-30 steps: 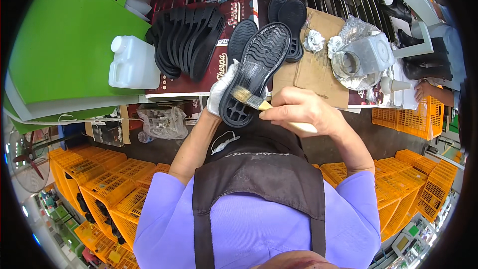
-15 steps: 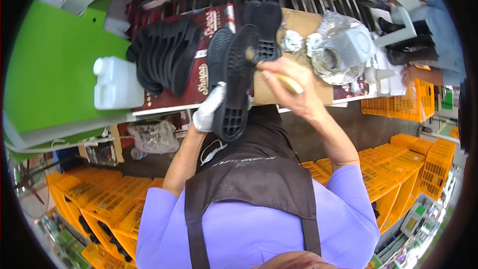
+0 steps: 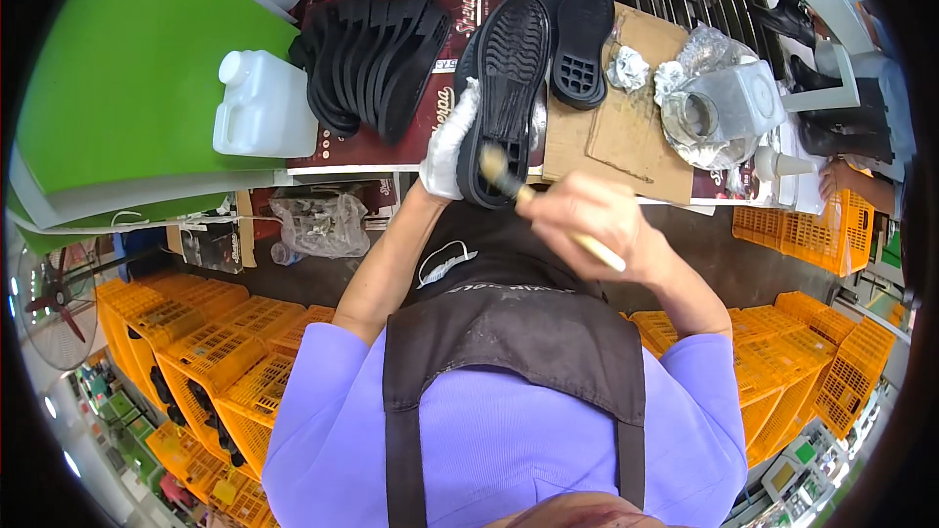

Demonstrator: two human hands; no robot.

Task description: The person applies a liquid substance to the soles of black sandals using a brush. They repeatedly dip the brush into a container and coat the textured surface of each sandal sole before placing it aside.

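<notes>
A black shoe sole is gripped along its left edge by my left hand, which wears a white glove. Its upper side faces me, with a ribbed front part and a grid of hollows at the heel. My bare right hand is closed round the pale handle of a brush, whose bristles are at the heel grid. Partly behind the held sole lies another black sole. Beyond it, more black soles lie on brown cardboard. To the left, several black soles stand in a row on dark red printed card.
Left stands a white plastic jug. On the right are a clear container on crumpled foil, a white wad and a squeeze bottle. Orange crates stand behind me on both sides. A co-worker's hand shows far right.
The brush has moved from the sole's middle down to its heel, nearer me. The whole view has shifted, so the bench things appear higher and further right.
</notes>
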